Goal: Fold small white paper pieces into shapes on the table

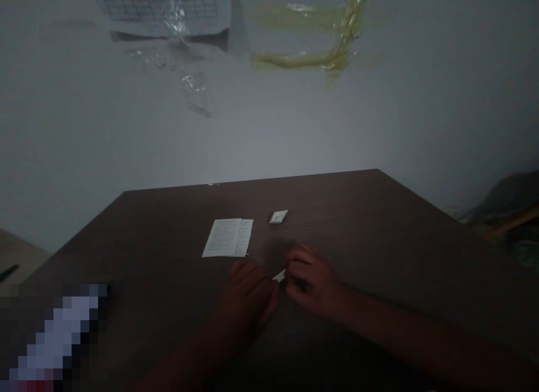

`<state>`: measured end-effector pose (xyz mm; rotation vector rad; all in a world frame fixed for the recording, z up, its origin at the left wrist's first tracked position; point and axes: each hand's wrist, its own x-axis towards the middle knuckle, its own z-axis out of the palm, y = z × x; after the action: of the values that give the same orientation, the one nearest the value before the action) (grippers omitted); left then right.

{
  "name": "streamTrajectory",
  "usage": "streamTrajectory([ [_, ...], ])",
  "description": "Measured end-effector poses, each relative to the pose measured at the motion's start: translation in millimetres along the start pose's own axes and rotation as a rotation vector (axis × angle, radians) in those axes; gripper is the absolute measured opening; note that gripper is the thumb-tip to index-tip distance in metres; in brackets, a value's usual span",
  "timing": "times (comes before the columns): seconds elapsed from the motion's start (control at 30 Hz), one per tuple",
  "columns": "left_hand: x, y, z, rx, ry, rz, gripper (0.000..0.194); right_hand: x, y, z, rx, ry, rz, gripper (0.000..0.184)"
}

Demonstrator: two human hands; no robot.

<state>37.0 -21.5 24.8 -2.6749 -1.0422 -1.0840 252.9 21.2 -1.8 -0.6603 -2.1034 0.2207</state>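
Note:
Between my two hands is a small white piece that looks like paper, mostly hidden by the fingers. My left hand is closed, its thumb and fingertips pinching the left end of the piece. The other end sits in the pinch of my right hand, whose fingers are curled. Just beyond the hands lies a small pale diamond-shaped piece, seemingly folded paper. A printed paper sheet rests flat on the table, past my left hand; a crease or second sheet shows at its right side.
The dark wooden table stands against a grey wall. A pixelated patch covers something light at the lower left. On the wall hang a grid-printed sheet and yellowish tape. Dark objects lie beyond the table's right edge.

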Motion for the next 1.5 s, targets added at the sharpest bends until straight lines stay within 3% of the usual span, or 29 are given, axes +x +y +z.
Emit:
streamTrajectory([
  [0.23,0.9,-6.8,0.9,0.025,-0.009,-0.038,0.022,-0.3,12.4,2.6,-0.019,-0.015,0.074,0.020],
  [0.57,-3.4,0.2,10.7,-0.004,-0.071,-0.078,0.019,1.1,-10.0,2.9,-0.035,-0.003,-0.063,0.017],
  [0.67,-3.4,0.9,10.9,-0.021,-0.029,-0.055,0.018,1.7,-10.0,2.6,-0.049,0.012,-0.072,0.017],
  [0.8,-1.5,-0.2,9.3,-0.052,0.036,-0.057,0.021,-0.3,-2.5,2.8,-0.042,0.007,-0.034,0.020],
  [1.07,0.5,-4.3,1.2,-0.059,0.037,-0.120,0.020,1.1,20.5,-3.2,-0.088,0.025,0.043,0.020],
  [1.3,0.5,-2.0,5.9,-0.030,0.023,-0.076,0.022,1.6,3.8,-1.2,-0.118,0.025,-0.045,0.022],
  [1.5,-0.5,4.1,9.6,0.001,-0.064,-0.091,0.022,-0.5,-5.5,3.0,-0.069,-0.013,-0.114,0.016],
])
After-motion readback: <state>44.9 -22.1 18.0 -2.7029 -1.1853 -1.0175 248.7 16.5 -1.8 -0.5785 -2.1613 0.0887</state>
